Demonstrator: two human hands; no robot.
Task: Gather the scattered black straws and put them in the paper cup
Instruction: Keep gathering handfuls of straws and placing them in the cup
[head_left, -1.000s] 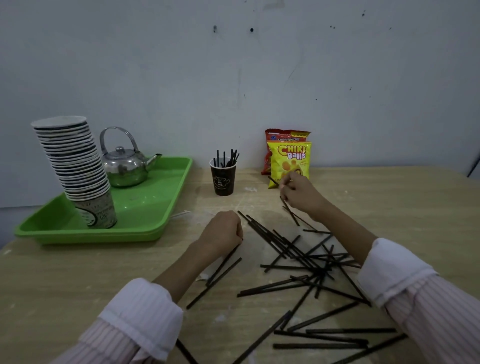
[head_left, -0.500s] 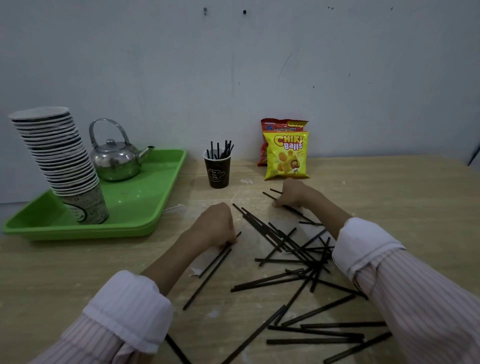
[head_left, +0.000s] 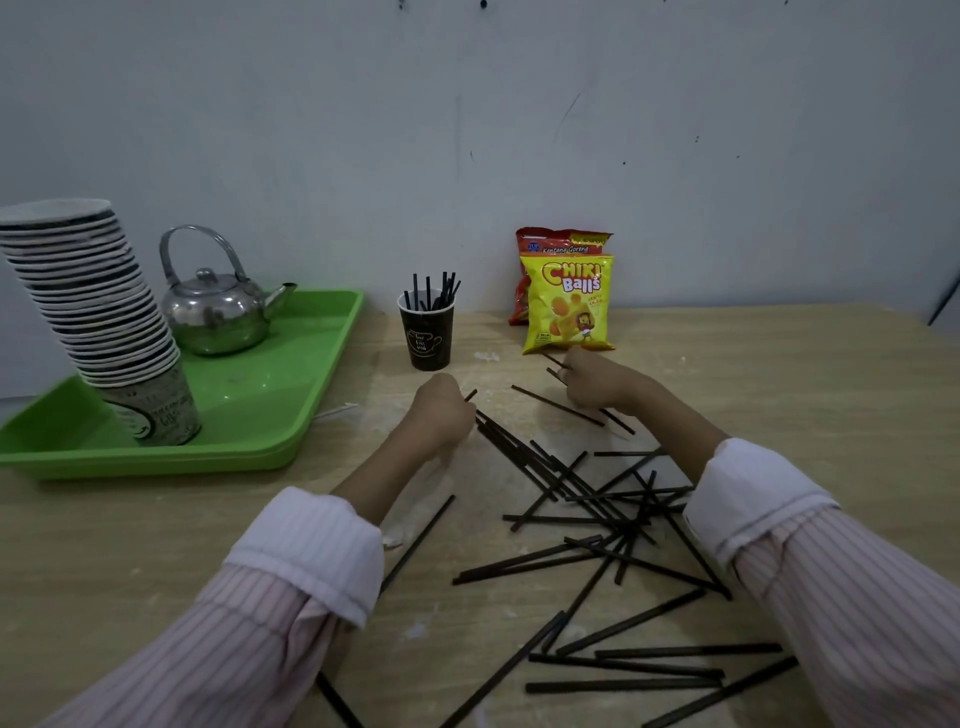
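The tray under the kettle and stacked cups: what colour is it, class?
The tray is plain bright green, clearest in the head view.

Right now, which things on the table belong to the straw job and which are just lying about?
Job: black straws, paper cup already holding a few.
Lying about: stack of cups, kettle, green tray, two snack bags.

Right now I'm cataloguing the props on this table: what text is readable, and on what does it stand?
"CHIKI Balls": yellow snack bag.
"Kentang Goreng": red snack bag behind it.
Script on the paper cup: too small to read.
Lettering on the bottom cup of the stack: too blurred to read.
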